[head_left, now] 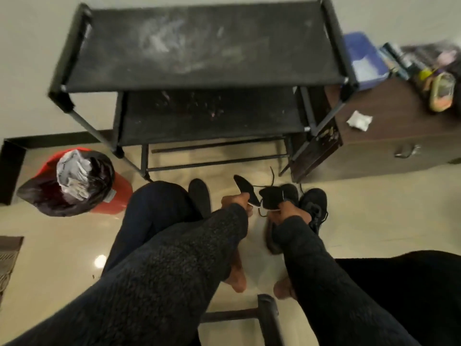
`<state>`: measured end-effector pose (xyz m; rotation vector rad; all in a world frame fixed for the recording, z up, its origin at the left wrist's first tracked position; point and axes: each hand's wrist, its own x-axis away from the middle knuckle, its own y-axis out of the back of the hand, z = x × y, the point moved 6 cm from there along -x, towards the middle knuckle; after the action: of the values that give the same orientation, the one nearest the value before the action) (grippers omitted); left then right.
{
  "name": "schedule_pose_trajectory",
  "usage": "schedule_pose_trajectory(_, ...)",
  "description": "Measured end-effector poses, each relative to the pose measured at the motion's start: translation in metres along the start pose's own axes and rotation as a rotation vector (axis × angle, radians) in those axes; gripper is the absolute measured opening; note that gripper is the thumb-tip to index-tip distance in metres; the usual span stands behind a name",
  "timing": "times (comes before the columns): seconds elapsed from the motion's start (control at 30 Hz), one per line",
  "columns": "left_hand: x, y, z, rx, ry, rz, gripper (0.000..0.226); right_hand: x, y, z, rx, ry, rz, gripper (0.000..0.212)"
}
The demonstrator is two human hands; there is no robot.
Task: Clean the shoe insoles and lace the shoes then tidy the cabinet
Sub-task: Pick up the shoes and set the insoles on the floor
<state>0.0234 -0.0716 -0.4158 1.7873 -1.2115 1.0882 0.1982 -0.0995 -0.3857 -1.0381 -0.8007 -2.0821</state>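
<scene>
My left hand [235, 201] pinches a dark insole [245, 189] that sticks up and to the left, above the floor. My right hand [289, 211] grips a black shoe [274, 197] with loose laces hanging from it. A second black shoe [314, 204] lies on the floor just right of my right hand. Another insole [199, 196] rests against my left knee. The black shoe rack [199, 78] stands straight ahead, its two fabric shelves dusty and bare.
A red bin [104, 193] lined with a black bag stands at the left. A brown cabinet [389, 143] at the right carries a white packet [359, 121], a blue box [364, 58] and bottles. A stool's black bar [269, 318] is near my feet.
</scene>
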Motion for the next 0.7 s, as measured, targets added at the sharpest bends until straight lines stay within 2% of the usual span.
schedule_pose_trajectory(0.03, 0.016, 0.003, 0.000, 0.008, -0.013, 0.017, 0.030, 0.020, 0.012, 0.005, -0.084, 0.004, -0.061, 0.042)
schedule_pose_trajectory(0.1, 0.047, 0.007, -0.002, 0.040, -0.060, 0.047, 0.030, 0.056, 0.022, 0.014, -0.240, -0.009, -0.021, 0.037)
schedule_pose_trajectory(0.3, 0.147, 0.017, -0.015, 0.126, -0.207, 0.188, 0.010, 0.138, 0.062, 0.047, -0.237, 0.147, 0.065, 0.019)
schedule_pose_trajectory(0.47, 0.215, 0.028, -0.026, 0.155, -0.274, 0.352, 0.019, 0.186, 0.075, 0.063, -0.317, 0.241, 0.158, 0.005)
schedule_pose_trajectory(0.57, 0.237, 0.041, -0.036, 0.231, -0.316, 0.370, 0.004, 0.213, 0.080, 0.072, -0.340, 0.284, 0.195, 0.007)
schedule_pose_trajectory(0.7, 0.246, 0.056, -0.053, 0.307, -0.397, 0.339, 0.010, 0.231, 0.079, 0.084, -0.351, 0.299, 0.249, 0.009)
